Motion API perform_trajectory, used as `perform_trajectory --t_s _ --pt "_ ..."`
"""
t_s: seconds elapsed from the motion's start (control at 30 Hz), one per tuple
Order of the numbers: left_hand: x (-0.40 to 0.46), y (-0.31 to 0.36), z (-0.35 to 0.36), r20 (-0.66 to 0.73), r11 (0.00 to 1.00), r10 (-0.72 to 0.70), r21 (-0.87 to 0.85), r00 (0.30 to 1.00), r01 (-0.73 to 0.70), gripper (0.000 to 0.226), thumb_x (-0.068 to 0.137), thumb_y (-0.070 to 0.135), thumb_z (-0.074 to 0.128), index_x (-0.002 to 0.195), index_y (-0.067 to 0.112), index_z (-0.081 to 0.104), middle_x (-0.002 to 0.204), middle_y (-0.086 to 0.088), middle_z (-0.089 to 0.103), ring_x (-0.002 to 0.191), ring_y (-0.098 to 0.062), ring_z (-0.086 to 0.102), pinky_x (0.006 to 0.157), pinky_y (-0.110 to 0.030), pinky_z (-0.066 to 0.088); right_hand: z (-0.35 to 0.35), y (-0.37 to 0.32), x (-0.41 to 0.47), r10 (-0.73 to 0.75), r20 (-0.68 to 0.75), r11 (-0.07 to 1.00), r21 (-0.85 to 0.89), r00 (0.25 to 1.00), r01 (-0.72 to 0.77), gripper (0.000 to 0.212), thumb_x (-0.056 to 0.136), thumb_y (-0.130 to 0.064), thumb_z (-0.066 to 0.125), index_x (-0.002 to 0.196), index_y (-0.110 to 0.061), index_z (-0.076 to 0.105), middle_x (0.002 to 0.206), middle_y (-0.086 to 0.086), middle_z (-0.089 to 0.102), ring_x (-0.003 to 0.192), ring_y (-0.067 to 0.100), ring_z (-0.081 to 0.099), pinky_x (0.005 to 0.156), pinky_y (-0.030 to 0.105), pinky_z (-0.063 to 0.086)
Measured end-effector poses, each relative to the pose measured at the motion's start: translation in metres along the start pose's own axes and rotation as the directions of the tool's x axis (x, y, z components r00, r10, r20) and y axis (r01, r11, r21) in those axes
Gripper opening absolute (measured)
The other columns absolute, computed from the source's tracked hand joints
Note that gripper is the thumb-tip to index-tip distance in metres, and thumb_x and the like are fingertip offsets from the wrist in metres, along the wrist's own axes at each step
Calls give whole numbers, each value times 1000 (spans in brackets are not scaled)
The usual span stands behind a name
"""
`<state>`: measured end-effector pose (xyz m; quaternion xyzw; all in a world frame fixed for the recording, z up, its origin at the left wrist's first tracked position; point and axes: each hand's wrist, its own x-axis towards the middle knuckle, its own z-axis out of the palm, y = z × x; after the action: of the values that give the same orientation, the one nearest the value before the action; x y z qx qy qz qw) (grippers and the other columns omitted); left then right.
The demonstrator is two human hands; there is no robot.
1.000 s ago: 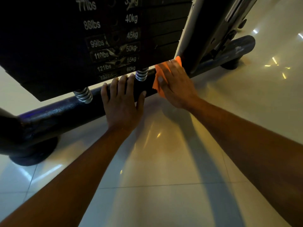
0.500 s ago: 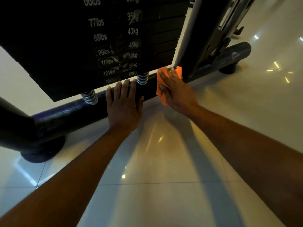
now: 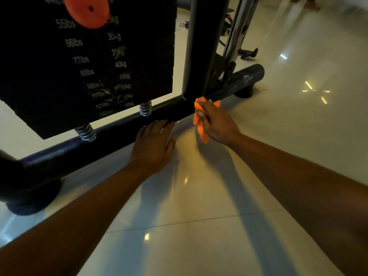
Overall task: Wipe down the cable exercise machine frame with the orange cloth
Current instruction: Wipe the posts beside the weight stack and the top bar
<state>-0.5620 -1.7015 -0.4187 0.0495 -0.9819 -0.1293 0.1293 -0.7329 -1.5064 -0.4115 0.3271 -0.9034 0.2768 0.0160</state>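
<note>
The machine's black base bar (image 3: 111, 130) runs low across the floor from lower left to upper right, with a black upright post (image 3: 201, 46) rising from it. My right hand (image 3: 217, 122) grips the orange cloth (image 3: 199, 120) just in front of the bar, near the foot of the post. The cloth bunches above my fingers and hangs down below them. My left hand (image 3: 153, 144) lies with fingers straight, fingertips at the near side of the bar, a little left of the cloth.
The black weight stack (image 3: 85, 62) with lbs and kg labels sits on two coil springs (image 3: 85, 132) above the bar, an orange selector knob (image 3: 86, 10) near its top. A chrome column (image 3: 237, 30) stands behind the post. Glossy floor tiles (image 3: 199, 216) lie beneath my arms.
My right hand has closed round the cloth and drawn back off the bar. My left hand slid back from on top of the bar to its near edge. The view has tilted upward.
</note>
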Motion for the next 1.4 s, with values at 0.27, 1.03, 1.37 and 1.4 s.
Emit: perform_trajectory --t_s 0.27,1.03,1.37,1.4 --pt "90 29 35 -132 999 -5 38 991 10 58 107 44 55 155 11 49 153 -14 54 141 -36 50 119 -52 37 11 52 33 113 -114 994 10 987 -113 51 116 -34 45 166 -20 41 169 10 45 158 33 37 113 46 44" --pt "154 33 75 -94 896 -245 358 965 263 83 107 73 28 149 3 45 135 -14 59 122 -31 58 99 -44 46 5 123 104 -208 117 877 -417 971 238 66 115 -37 38 172 -9 17 176 25 21 165 41 3 127 72 25" --pt "155 36 68 -32 888 -265 382 964 256 85 108 72 22 151 0 40 137 -16 57 123 -32 56 96 -43 48 17 104 112 -249 156 828 -478 956 293 59 108 -24 32 149 14 50 143 38 56 132 63 51 123 80 24" --pt "156 36 68 -20 893 -263 374 965 251 85 108 71 22 150 0 39 136 -16 57 122 -32 56 96 -44 47 17 104 114 -215 182 824 -494 960 278 64 106 -28 27 155 10 46 148 36 52 138 62 47 125 79 18"
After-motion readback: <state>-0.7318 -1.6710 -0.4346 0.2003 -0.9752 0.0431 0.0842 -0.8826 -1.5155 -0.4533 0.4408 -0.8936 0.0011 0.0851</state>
